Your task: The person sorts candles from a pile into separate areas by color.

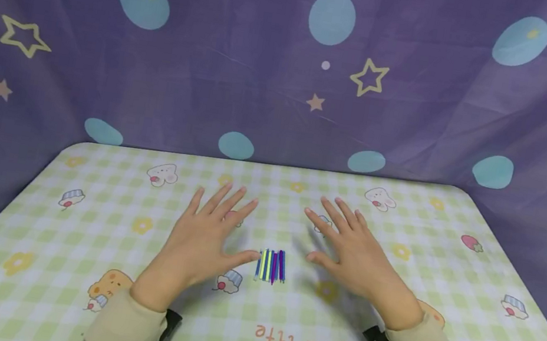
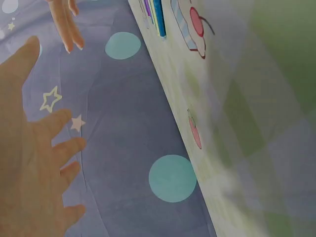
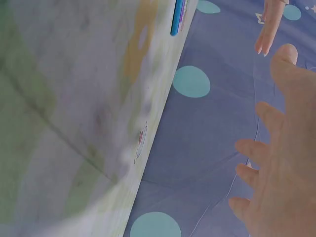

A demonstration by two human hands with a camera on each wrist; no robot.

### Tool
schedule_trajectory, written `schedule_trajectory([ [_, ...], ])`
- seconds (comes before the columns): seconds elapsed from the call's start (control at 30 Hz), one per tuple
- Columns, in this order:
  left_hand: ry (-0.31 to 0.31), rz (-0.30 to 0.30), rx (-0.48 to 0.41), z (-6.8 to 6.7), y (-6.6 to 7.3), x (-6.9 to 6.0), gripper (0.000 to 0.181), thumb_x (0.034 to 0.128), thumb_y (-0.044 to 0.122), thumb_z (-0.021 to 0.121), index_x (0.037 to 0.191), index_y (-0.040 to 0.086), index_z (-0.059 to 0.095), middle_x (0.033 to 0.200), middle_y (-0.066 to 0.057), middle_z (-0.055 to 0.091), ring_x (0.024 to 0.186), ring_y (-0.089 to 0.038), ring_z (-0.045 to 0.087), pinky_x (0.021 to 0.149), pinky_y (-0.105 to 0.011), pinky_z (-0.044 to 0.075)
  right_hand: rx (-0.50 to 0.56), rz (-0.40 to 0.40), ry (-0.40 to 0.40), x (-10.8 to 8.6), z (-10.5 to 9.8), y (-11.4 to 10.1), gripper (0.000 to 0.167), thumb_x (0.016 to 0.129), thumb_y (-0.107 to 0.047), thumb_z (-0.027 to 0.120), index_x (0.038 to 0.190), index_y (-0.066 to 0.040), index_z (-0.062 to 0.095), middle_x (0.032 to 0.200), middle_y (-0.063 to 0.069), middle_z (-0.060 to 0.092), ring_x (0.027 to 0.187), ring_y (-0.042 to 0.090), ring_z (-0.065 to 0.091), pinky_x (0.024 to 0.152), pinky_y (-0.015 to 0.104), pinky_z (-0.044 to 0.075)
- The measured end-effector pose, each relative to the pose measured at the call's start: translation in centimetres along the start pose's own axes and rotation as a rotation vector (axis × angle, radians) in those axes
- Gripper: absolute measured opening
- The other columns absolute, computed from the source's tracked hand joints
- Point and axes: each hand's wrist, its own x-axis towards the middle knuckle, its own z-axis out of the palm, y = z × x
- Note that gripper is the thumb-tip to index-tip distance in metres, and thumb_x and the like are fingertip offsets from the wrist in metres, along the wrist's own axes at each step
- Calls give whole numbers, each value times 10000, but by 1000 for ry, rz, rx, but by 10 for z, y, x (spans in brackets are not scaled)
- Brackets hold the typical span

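Observation:
A small row of slim coloured sticks point(image 1: 271, 266), blue, yellow and purple, lies side by side near the middle of the table. To its left my left hand point(image 1: 203, 243) hovers palm down with fingers spread, the thumb tip beside the row's left end. My right hand point(image 1: 358, 258) is held over the table on the other side, fingers spread and holding nothing. In the left wrist view, ends of the sticks point(image 2: 159, 19) show at the top, away from the left hand point(image 2: 29, 148). The right wrist view shows a blue stick end point(image 3: 176, 19) and the right hand point(image 3: 284, 153).
A checked cloth point(image 1: 304, 318) printed with flowers, cupcakes and lettering covers the table. Behind the table's far edge hangs a purple curtain point(image 1: 202, 76) with stars and blue ovals. Black bands point(image 1: 378, 340) are at both wrists.

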Motion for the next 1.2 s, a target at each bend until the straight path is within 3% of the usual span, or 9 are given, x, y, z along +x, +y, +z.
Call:
schedule_trajectory([
  [0.23, -12, 69, -42, -1, 0, 1, 871, 862, 743, 523, 1563, 275, 306, 1630, 14, 203, 1506, -234, 116, 1181, -523, 17, 39, -37, -19, 6, 0, -7, 767, 930, -525, 622, 1570, -267, 289, 1641, 56, 154, 1491, 335, 137, 1160, 574, 129],
  [0.5, -114, 101, -188, 0, 2, 3, 911, 820, 673, 663, 1563, 292, 299, 1627, 5, 217, 1506, -237, 111, 1178, -539, 57, 163, -53, -74, 7, 4, -11, 824, 869, -571, 674, 1557, -283, 323, 1625, 39, 216, 1459, 349, 244, 1122, 567, 260],
  [0.8, -157, 103, -255, 3, -5, 25, 830, 784, 597, 757, 1484, 253, 472, 1566, -28, 362, 1451, -261, 294, 1151, -536, 208, 251, -129, -67, 18, 5, -3, 807, 798, -359, 836, 1484, -161, 461, 1566, 112, 344, 1405, 339, 356, 1090, 536, 335],
  [1.03, -184, 64, -388, 4, -5, 35, 799, 769, 559, 794, 1454, 260, 511, 1524, 5, 426, 1396, -260, 388, 1123, -516, 281, 392, -23, -191, 28, 8, -6, 754, 819, -362, 813, 1470, -173, 484, 1542, 53, 399, 1404, 290, 373, 1088, 507, 350],
  [1.2, -225, 32, -444, 8, -1, 31, 784, 747, 547, 818, 1431, 291, 533, 1449, 36, 506, 1350, -221, 447, 1090, -474, 343, 399, 32, -206, 28, 8, -8, 688, 811, -388, 816, 1406, -167, 552, 1405, 35, 553, 1288, 251, 510, 1041, 470, 412],
])
